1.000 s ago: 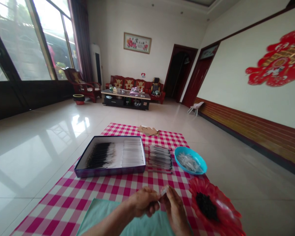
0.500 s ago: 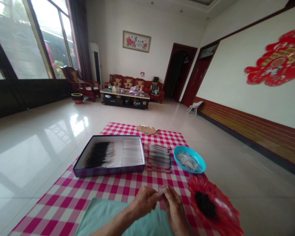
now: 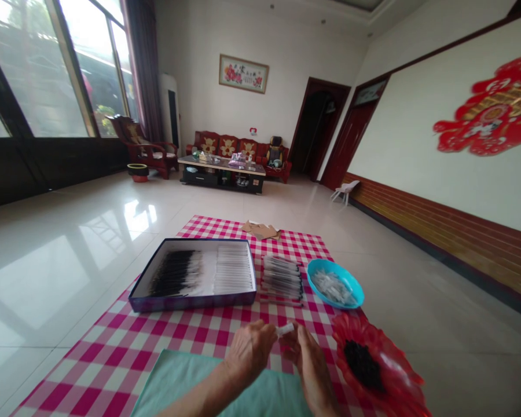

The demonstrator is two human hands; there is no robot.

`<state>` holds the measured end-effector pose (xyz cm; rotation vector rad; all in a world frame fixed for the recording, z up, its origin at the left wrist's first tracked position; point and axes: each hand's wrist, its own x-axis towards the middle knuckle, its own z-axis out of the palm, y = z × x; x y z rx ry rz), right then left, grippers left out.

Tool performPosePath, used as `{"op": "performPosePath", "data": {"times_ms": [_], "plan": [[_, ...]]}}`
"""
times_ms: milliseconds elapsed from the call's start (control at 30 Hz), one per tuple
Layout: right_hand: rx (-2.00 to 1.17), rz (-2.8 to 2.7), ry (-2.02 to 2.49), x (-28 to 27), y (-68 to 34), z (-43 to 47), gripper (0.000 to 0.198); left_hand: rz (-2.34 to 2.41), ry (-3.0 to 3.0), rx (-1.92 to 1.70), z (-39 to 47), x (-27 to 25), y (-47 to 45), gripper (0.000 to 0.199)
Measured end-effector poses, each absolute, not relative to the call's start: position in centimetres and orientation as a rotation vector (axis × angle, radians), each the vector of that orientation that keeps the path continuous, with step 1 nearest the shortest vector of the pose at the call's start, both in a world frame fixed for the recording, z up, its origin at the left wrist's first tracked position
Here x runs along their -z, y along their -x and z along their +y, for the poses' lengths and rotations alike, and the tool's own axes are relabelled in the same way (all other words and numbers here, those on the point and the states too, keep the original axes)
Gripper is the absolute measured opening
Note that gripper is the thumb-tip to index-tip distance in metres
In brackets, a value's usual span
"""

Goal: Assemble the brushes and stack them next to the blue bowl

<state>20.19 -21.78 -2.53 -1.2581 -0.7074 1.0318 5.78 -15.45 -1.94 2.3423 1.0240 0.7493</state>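
To the left, the open box (image 3: 195,303) is standing on the checked cloth (image 3: 91,359), with dark rods (image 3: 176,275) and pale rods (image 3: 233,270) lying in separate groups inside it. Nearer the wearer, the green cloth (image 3: 182,370) is lying under the forearms. At centre, the small white piece (image 3: 285,330) is being worked between the two hands, beyond the green cloth's far edge in the head view. For good control, the fingers should be supporting the piece close to its ends, aligning it straight and pressing lightly; it is probably light and easily tipped. Beyond the hands, a row of slim rods (image 3: 282,281) is lying on the checked cloth. To the right, the blue bowl (image 3: 356,284) is holding similar pale pieces, and the red dish (image 3: 402,370) is holding small dark pieces.

Grip, left to right: the left hand (image 3: 250,346) is curling, with thumb and forefinger pinching the left end of the white piece. The right hand (image 3: 309,356) is bending its fingers around the right end, thumb just beside it; whether these fingers are pressing on it or standing slightly apart cannot be told.
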Motion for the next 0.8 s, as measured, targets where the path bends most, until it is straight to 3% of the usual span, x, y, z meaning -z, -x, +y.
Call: {"op": "performPosePath", "data": {"times_ms": [167, 400, 667, 800], "plan": [[-1.367, -0.755, 1.218, 1.1, -21.0, -22.6, 0.038, 0.741, -2.908, -0.756, -14.6, 0.6, -3.9, 0.019], [-1.83, -0.539, 1.083, 1.0, -21.0, -24.3, 0.03, 0.285, -3.156, -0.726, -13.9, -2.0, -1.9, 0.02], [-1.929, -0.624, 1.065, 1.5, -19.9, -25.4, 0.023, 0.048, -3.193, -0.71, -14.3, -2.7, -1.2, 0.018], [-1.792, -0.864, 1.153, 1.0, -19.9, -25.0, 0.025, 0.106, -3.193, -0.713, -14.5, -1.7, -1.2, 0.016]]}}
